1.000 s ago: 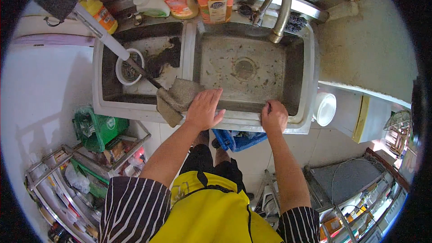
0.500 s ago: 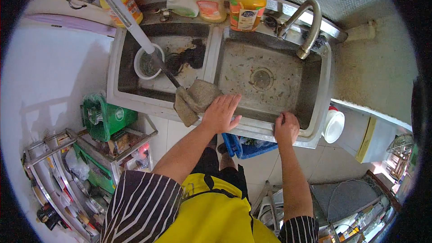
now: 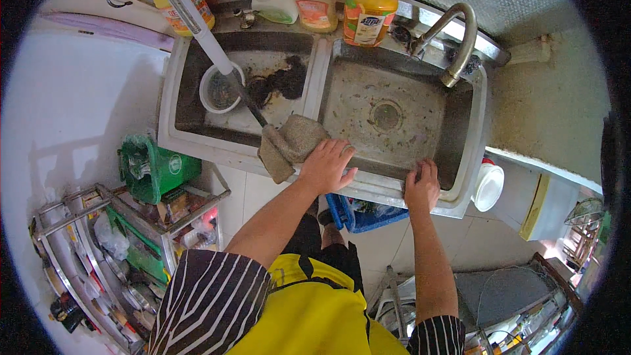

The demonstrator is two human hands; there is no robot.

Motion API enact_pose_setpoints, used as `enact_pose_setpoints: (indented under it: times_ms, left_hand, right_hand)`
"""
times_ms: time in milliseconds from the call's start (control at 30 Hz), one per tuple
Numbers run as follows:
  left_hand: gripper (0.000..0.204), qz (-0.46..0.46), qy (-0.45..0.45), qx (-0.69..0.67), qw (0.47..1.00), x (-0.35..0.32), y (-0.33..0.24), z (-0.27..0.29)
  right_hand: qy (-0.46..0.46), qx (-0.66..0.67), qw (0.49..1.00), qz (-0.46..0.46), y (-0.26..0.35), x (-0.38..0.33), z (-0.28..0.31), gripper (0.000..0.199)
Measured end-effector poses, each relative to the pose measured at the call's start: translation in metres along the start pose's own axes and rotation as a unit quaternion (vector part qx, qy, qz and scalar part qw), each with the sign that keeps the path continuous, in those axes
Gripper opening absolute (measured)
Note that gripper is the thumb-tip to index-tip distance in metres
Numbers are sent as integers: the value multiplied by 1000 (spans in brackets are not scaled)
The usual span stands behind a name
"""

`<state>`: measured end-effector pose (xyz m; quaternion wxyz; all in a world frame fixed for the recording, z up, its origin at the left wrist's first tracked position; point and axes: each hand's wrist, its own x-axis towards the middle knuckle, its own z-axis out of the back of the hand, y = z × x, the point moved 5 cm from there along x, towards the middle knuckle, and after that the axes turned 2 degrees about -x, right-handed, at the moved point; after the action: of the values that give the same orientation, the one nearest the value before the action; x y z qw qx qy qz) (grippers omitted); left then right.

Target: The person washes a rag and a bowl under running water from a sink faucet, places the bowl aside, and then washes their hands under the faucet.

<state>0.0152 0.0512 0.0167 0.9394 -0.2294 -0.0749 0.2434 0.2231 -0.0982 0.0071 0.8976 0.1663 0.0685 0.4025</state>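
Observation:
My left hand point(image 3: 327, 165) lies palm down on the front rim of a double steel sink point(image 3: 217, 155), fingers stretched out and thumb apart. A grey-brown cloth point(image 3: 303, 137) drapes over the rim at the divider; the hand's edge touches it. My right hand point(image 3: 422, 187) is at the front rim of the right basin, its fingers bent over the edge. Scraps of food litter that basin's wet floor point(image 3: 355, 102) around the drain strainer point(image 3: 386, 116). In the left basin are a white round container point(image 3: 205, 95) and a dark wet clump point(image 3: 289, 80).
A long pole point(image 3: 213, 52) slants across the left basin to the cloth. Several soap bottles, one orange point(image 3: 369, 10), line the back ledge. A curved faucet point(image 3: 470, 43) stands behind the right basin. Below are a blue crate point(image 3: 368, 220), green bin point(image 3: 154, 167) and white bucket point(image 3: 488, 186).
The view has shifted slightly, moving the sink a little to the right in the picture. My right hand's fingers reach a bit farther over the rim; my left hand stays by the cloth.

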Motion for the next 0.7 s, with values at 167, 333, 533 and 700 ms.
enact_pose_setpoints:
  times_ms: [167,333,533,700]
  left_hand:
    - [52,7,0,-5,1000,1,1,3]
    - [54,18,4,-17,1000,0,3,5]
    - [43,-18,-29,-42,999,-1,5,11]
    - [21,-88,-125,-181,971,-10,2,31]
  right_hand:
    - [38,-2,997,-74,-4,-2,-4,37]
    - [29,12,996,-79,0,-1,-2,34]
    - [25,-6,999,-41,1,2,-4,30]
    - [15,-18,999,-44,-1,-1,-4,26]
